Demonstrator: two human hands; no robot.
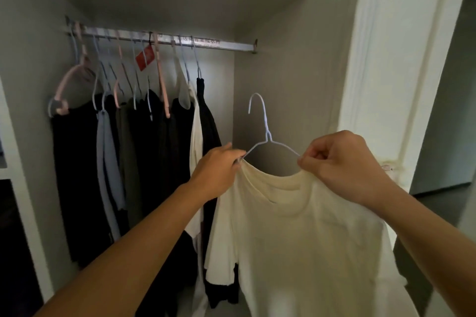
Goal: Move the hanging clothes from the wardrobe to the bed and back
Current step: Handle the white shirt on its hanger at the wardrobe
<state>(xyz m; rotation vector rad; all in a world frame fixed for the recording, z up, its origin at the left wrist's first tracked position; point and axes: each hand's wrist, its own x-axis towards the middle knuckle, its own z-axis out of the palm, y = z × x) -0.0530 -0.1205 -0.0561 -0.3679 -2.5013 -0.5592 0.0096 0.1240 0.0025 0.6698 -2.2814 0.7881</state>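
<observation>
Cream shirt (304, 234) on a white wire hanger (266, 134), held up in front of the open wardrobe, off the rail (231, 45).

Left hand (219, 170): fingers curled, pinching the hanger's left shoulder where it meets the collar. Right hand (340, 162): fingers curled, pinching the right shoulder of the hanger together with the collar edge. Both hands grip; neither is free.

Key relation: the hook points up and curls toward the left, and it sits below the rail and to the right of its end bracket, nearer the camera. The rail lies up and to the left of both hands. The hanger's long axis runs left to right, roughly along the rail's line rather than across it.

Free stretch of rail: between the last dark garment (206, 121) and the right bracket. The row of hung clothes (123, 136) fills the left part.

Judgement: cannot tell from this frame whether the shirt is leaving or returning. If returning, the hook must rise and travel left; left hand is nearer the rail. Hanger will likely need turning so the hook can seat. Bed not in view.
</observation>
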